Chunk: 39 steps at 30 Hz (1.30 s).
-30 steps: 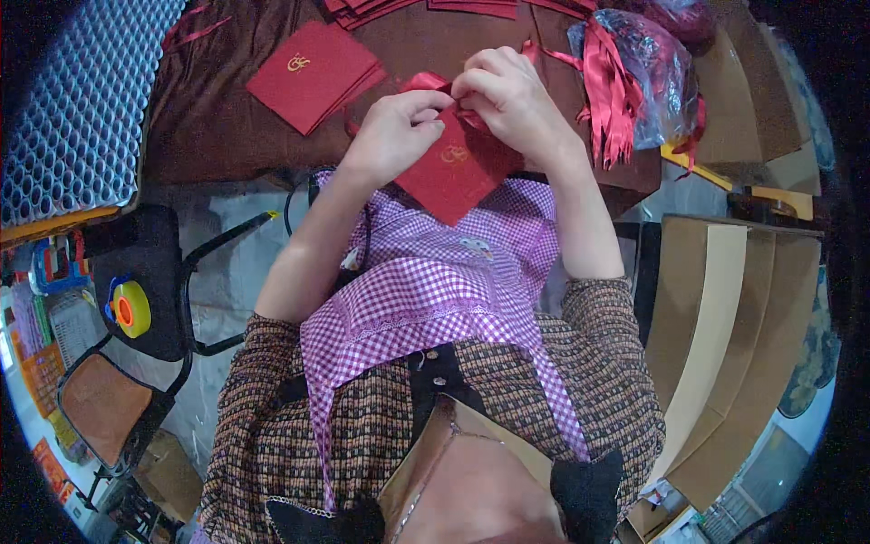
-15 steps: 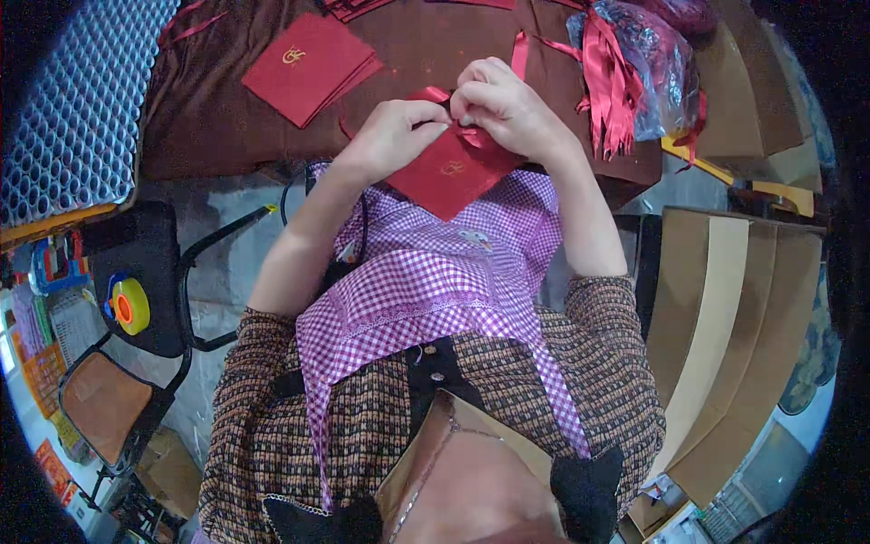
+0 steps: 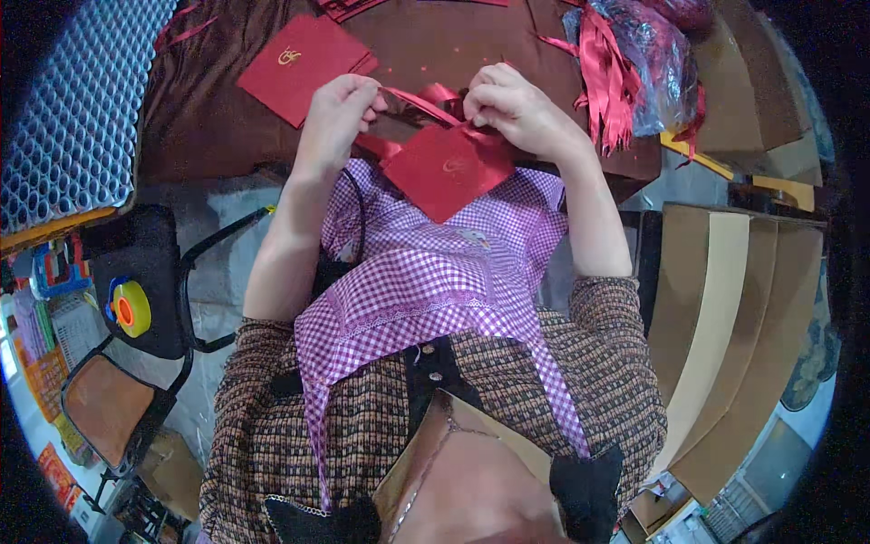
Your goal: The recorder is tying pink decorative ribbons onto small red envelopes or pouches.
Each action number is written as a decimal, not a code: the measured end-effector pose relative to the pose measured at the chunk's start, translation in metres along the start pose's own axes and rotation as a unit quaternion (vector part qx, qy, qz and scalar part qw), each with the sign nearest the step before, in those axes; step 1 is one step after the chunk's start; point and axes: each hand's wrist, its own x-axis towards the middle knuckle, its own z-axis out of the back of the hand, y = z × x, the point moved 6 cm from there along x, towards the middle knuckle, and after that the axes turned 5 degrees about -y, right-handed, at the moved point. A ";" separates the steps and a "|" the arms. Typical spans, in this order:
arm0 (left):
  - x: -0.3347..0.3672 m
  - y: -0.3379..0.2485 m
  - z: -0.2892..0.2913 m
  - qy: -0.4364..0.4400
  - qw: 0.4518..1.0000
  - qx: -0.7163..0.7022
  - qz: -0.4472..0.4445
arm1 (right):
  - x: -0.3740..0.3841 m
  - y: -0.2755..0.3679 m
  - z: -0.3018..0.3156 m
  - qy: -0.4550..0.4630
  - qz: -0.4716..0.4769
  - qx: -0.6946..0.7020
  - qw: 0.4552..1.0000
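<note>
A small red square card or pouch (image 3: 435, 181) with a gold emblem sits at the near edge of the brown-covered table, one corner pointing toward me. Red satin ribbon (image 3: 419, 102) runs from its far corner. My left hand (image 3: 343, 113) is closed and pinches one stretch of this ribbon, pulled out to the left. Beyond the card's right side, my right hand (image 3: 515, 113) is closed on more of the ribbon; its fingertips are partly hidden. A ribbon loop shows between the two hands.
A stack of red cards (image 3: 304, 63) lies to the left on the brown cloth (image 3: 213, 113). At the right are loose red ribbons (image 3: 607, 82) and a clear plastic bag (image 3: 660, 77). A honeycomb-like tray (image 3: 77, 109) stands far left, cardboard boxes (image 3: 689, 299) at right.
My hands were close together over the card's far corner. Now the left hand has drawn away left and up with the ribbon, while the right hand stays nearly in place.
</note>
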 end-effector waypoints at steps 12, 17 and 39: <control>-0.038 -0.025 -0.028 0.010 0.861 0.371 -0.349 | 0.003 -0.034 -0.012 -0.064 -0.020 0.011 0.998; -0.039 -0.009 -0.036 0.046 0.870 0.385 -0.303 | 0.004 -0.043 -0.011 -0.063 -0.056 0.033 0.996; 0.011 -0.006 -0.031 -0.048 0.924 0.337 -0.175 | -0.010 -0.030 0.046 -0.339 -0.170 0.352 0.856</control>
